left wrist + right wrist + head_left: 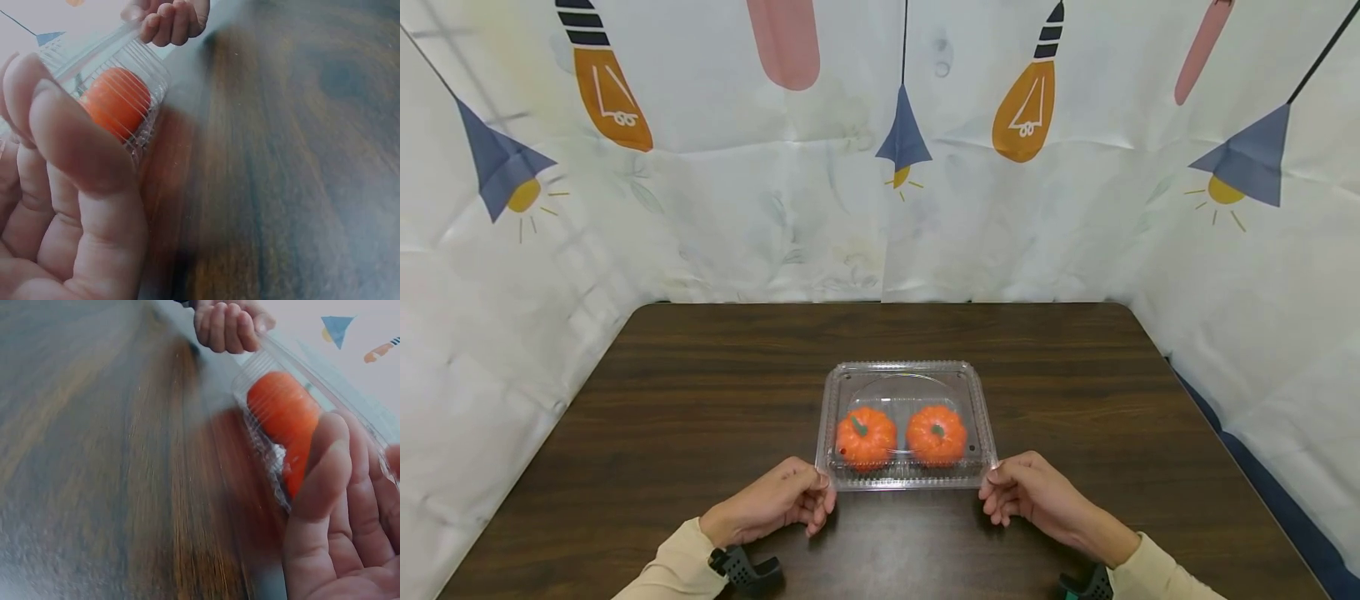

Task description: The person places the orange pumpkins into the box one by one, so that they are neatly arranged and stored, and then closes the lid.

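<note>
A clear plastic clamshell box (904,379) sits on the table in the head view, its lid apparently down. Inside lie two small orange pumpkins with green stems, the left pumpkin (867,438) and the right pumpkin (937,435), side by side. At the box's near left corner, my left hand (782,500) pinches the rim between thumb and curled fingers. My right hand (1037,500) pinches the near right corner in the same way. Through the ribbed wall, orange shows in the left wrist view as a pumpkin (119,103) and in the right wrist view as a pumpkin (281,406).
The dark wood-grain table (700,400) extends around the box on all sides. Behind it hangs a white curtain (737,225) printed with lamps and bulbs, and it also runs along both sides. Dark wrist straps (748,571) sit by the cuffs.
</note>
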